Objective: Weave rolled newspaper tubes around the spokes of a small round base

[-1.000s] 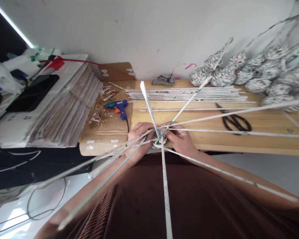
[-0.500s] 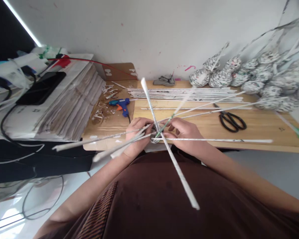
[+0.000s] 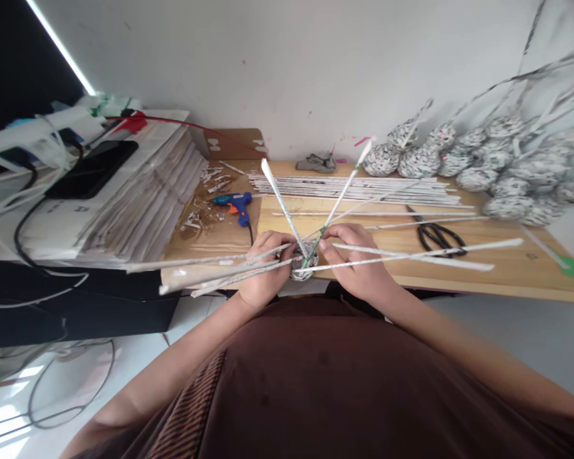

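Between my hands, over the table's front edge, is a small round piece woven from rolled paper strips (image 3: 305,261). Long white paper sticks fan out from it to the left, right and back. My left hand (image 3: 266,268) grips the woven piece on its left side, with several sticks lying across the fingers. On the other side, my right hand (image 3: 351,258) pinches a green-marked paper stick (image 3: 340,199) near its base with thumb and forefinger. That stick points up and back. Another paper stick (image 3: 281,201) leans back to the left.
A blue glue gun (image 3: 240,206) lies on cardboard among paper scraps. Behind my hands is a row of paper sticks (image 3: 363,187). Black scissors (image 3: 437,234) rest to the right, before piled woven paper balls (image 3: 418,160). A tall paper stack (image 3: 157,185) with a phone (image 3: 93,169) stands left.
The stick that pointed toward my body now lies off to the right. The green-marked stick stands out more clearly in my right hand's pinch. The view has shifted slightly.
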Tool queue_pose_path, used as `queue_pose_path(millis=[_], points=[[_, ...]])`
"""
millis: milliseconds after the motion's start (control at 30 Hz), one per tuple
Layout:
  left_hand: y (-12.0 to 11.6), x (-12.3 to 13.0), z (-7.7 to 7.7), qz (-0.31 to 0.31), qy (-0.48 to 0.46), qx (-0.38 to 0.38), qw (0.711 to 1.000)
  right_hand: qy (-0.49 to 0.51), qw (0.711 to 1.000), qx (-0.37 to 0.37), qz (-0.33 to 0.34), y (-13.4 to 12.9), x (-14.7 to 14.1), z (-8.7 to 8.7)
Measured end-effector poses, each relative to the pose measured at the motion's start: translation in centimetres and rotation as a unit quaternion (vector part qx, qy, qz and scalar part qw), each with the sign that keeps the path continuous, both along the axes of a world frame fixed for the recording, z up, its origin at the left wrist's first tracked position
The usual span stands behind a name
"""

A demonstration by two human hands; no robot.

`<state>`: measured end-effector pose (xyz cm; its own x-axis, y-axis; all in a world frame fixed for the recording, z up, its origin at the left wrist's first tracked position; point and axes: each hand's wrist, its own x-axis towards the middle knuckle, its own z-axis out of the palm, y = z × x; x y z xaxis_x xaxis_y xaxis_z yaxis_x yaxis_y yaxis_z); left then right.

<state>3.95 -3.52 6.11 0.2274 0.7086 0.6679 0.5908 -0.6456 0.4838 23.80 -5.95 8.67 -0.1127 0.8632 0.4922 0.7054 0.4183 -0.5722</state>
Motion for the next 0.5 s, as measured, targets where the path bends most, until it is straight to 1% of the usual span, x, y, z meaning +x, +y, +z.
queue_pose_path(millis=[33, 100, 167, 200, 267, 333, 367, 433, 500], points=[[0.0, 0.0, 0.0, 0.0, 0.002, -0.001, 1.0, -0.007, 1.0, -0.006, -0.01, 0.1, 0.1, -0.1], [0.0, 0.1, 0.1, -0.002, 0.005, -0.003, 1.0, 0.007, 0.999, -0.041, -0.01, 0.5, 0.3, -0.4], [0.0, 0.1, 0.1, -0.004, 0.006, -0.005, 1.0, 0.063, 0.995, -0.079, 0.01, 0.9, 0.3, -0.9], [0.0, 0.1, 0.2, -0.006, 0.004, -0.008, 1.0, 0.11, 0.99, -0.088, 0.023, 1.1, 0.1, -1.1], [0.0, 0.0, 0.2, -0.011, 0.0, -0.019, 1.0, 0.232, 0.968, -0.09, 0.036, 1.7, -0.3, -1.5], [0.0, 0.0, 0.2, -0.016, -0.006, -0.034, 0.999, 0.349, 0.932, -0.089, 0.041, 2.3, -0.8, -1.8], [0.1, -0.1, 0.2, -0.018, -0.008, -0.042, 0.999, 0.39, 0.915, -0.093, 0.044, 2.5, -1.1, -1.9], [0.1, -0.2, 0.1, -0.019, -0.012, -0.052, 0.998, 0.429, 0.895, -0.107, 0.059, 2.8, -1.3, -1.9], [0.2, -0.2, -0.1, -0.02, -0.013, -0.056, 0.998, 0.435, 0.887, -0.123, 0.09, 2.9, -1.3, -1.6]])
